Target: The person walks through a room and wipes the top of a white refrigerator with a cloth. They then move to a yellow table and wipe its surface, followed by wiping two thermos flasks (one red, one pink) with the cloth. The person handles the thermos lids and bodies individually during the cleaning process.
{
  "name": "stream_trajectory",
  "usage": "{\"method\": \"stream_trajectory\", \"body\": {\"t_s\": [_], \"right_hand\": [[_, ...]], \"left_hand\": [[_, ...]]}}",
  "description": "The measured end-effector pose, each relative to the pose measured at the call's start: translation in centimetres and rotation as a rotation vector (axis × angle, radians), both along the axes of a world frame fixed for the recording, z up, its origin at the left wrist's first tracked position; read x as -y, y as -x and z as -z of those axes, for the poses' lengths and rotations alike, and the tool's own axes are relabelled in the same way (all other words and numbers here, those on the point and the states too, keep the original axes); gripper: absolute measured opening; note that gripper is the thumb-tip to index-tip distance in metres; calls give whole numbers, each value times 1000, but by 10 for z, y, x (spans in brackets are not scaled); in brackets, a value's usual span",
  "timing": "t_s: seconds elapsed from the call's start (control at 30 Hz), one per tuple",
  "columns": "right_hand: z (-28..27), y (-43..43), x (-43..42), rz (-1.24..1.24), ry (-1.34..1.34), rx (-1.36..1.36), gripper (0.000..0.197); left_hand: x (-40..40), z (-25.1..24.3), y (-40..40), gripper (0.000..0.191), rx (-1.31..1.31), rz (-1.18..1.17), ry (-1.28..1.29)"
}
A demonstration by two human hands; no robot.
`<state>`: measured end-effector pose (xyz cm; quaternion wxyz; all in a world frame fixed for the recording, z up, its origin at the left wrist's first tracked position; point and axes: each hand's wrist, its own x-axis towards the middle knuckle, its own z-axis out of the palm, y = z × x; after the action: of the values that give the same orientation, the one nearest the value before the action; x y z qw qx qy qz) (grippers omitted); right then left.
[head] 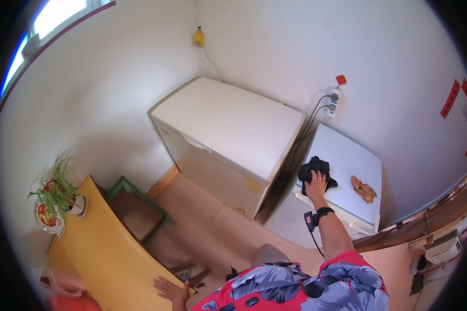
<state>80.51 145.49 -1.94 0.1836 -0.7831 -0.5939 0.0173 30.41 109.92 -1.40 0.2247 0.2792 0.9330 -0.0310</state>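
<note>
My right hand (316, 186) lies on a lumpy black bundle (315, 163), its fingers over the near side. The bundle looks like cloth or straps; I cannot tell which. It sits on the white top of a small chest freezer (342, 155), near the left edge. A crumpled tan cloth (363, 189) rests on the same top, to the right of my hand and apart from it. My left hand (171, 290) is laid palm down, fingers apart, on a yellow tabletop (113, 248), close to the table's right edge. It holds nothing.
A larger white chest freezer (229, 120) stands beyond, across a narrow dark gap. A power strip (333, 103) with black cords hangs on the wall. A potted spider plant (78, 206) stands on the table's far end. A green-framed piece (140, 210) is beside the table.
</note>
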Motion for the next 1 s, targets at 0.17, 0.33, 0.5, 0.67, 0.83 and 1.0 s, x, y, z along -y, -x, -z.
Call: {"method": "stream_trajectory", "body": {"t_s": [0.17, 0.33, 0.5, 0.67, 0.83, 1.0], "right_hand": [[-6, -5, -23, -81, 36, 10, 66], [-2, -39, -58, -212, -55, 20, 60], [-7, -42, -88, -36, -72, 117, 59], [-3, -52, -97, -78, -137, 109, 58], [-6, -55, -96, -78, -116, 113, 59], [-5, -52, -97, -134, -140, 79, 59]], "left_hand": [[1, 1, 0, 122, -48, -27, 44], [3, 24, 7, 128, -180, -65, 83], [10, 34, 3, 115, -306, -39, 38], [20, 39, -2, 103, -418, 1, -22], [25, 50, -6, 91, -516, 46, -64], [35, 60, -2, 104, -400, -12, 108]]}}
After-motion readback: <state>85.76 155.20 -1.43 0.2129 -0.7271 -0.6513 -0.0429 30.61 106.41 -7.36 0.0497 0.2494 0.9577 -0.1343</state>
